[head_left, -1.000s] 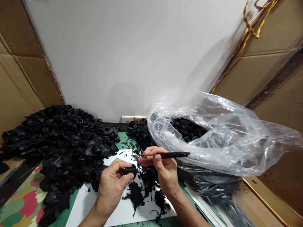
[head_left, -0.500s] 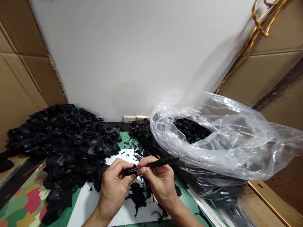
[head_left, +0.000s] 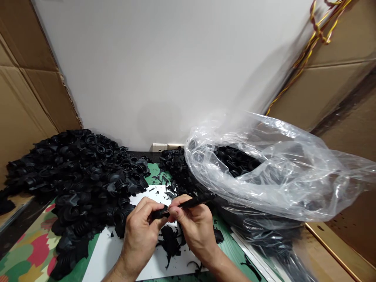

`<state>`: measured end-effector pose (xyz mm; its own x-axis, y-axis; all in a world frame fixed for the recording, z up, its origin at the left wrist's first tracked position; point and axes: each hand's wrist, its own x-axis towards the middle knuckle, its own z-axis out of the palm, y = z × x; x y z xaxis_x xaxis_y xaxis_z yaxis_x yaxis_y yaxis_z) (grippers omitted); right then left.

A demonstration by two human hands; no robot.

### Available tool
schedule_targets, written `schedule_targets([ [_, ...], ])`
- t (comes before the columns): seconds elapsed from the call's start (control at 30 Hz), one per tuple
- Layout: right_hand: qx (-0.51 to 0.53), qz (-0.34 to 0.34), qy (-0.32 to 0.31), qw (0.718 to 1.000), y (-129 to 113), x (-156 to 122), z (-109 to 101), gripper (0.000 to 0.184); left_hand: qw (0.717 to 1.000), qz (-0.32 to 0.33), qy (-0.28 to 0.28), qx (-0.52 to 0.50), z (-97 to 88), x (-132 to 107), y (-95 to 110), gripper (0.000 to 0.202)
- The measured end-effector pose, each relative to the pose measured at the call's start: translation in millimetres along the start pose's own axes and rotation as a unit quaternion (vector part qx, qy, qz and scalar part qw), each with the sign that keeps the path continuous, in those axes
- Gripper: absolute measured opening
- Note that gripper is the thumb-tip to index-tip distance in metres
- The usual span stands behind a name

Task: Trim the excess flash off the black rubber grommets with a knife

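Between the thumb and fingertips of my left hand is a small black ribbed rubber part. It is mostly covered by the fingers. My right hand pinches a slim black-handled tool, whose thin metal tip meets the rubber part. The handle's rear end points up and to the right, past the knuckles. Both hands are close together above a white sheet. Black rubber scraps lie on the sheet beneath them.
A large heap of black ribbed rubber parts covers the left side. At the right, a clear plastic bag holds similar parts. More black scraps lie behind the hands. Cardboard stands at both sides; twisted wires hang upper right.
The tool's metal tip has moved closer into the rubber part, and less of it shows. My right hand has shifted slightly left. The left hand keeps its hold.
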<state>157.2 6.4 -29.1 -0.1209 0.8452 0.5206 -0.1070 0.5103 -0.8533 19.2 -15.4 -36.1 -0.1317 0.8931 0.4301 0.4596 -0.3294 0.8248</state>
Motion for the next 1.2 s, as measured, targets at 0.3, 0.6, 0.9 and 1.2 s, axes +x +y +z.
schedule_targets([
  [0.3, -0.211, -0.159, 0.123, 0.957, 17, 18, -28, 0.007, 1.0, -0.007, 0.002, -0.021, 2.3, -3, 6, 0.015],
  [0.6, 0.02, 0.041, 0.119, 0.992, 14, 17, -23, 0.02, 0.999, 0.002, 0.028, -0.027, 1.2, 1, 4, 0.012],
  [0.9, 0.13, 0.076, -0.008, 0.989, 6, 3, -6, 0.019, 0.999, -0.014, 0.012, -0.044, 0.4, 0, -2, 0.01],
  [1.2, 0.082, 0.028, -0.017, 0.996, 4, 4, -5, 0.014, 1.0, -0.006, 0.013, -0.015, 0.6, 1, 1, 0.003],
])
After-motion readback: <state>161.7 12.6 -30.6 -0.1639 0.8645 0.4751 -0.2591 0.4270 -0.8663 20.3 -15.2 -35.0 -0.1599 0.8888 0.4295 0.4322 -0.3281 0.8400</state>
